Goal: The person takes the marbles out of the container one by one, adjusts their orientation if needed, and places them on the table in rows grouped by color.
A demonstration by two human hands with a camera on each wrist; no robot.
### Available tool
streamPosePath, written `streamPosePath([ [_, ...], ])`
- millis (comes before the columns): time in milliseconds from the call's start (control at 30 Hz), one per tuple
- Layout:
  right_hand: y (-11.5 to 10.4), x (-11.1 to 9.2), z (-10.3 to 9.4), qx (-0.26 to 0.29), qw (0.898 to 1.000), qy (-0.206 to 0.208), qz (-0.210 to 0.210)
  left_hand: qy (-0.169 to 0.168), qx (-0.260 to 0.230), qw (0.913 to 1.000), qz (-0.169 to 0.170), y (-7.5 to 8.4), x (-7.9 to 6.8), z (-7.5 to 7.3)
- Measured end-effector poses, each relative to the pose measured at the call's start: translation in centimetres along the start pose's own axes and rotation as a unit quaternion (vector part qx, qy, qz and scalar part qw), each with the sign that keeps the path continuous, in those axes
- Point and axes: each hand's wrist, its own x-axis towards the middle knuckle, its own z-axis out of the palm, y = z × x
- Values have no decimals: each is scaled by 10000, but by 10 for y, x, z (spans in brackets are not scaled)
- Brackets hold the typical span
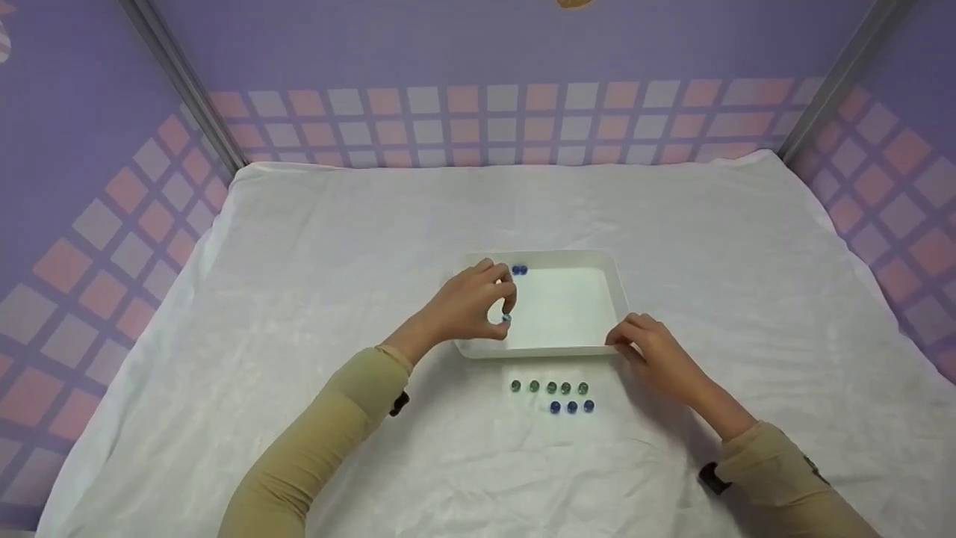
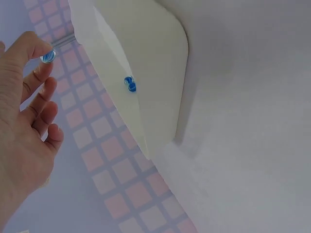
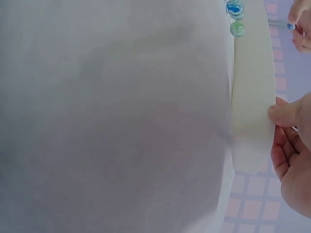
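Between thumb and index finger, my left hand [image 1: 474, 302] pinches a blue swirled glass marble [image 2: 48, 56] above the left part of a white tray [image 1: 553, 351]. Two blue marbles [image 1: 520, 270] lie side by side inside the tray near its far wall. My right hand [image 1: 653, 355] grips the tray's near right corner, the thumb [image 3: 282, 115] on the outer side of the rim. On the cloth in front of the tray, several green marbles [image 1: 551, 388] form a row. Nearer to me is a shorter row of three blue marbles [image 1: 572, 407].
A wrinkled white cloth [image 1: 336, 246] covers the table around the tray. Purple panels [image 1: 478, 45] with pink and white squares stand behind and at both sides, joined by grey posts [image 1: 187, 82] at the back corners.
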Motion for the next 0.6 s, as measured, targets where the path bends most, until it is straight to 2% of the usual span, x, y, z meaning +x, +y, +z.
streamPosePath([
  [300,-1,0,1,-122,9997,125,-154,321,-220,9975,585,23,-22,17],
  [433,-1,-1,1,-109,9997,156,-127,352,-467,9961,661,29,-31,24],
  [600,-2,-1,1,-89,9998,169,-97,367,-1021,9923,598,36,-41,31],
])
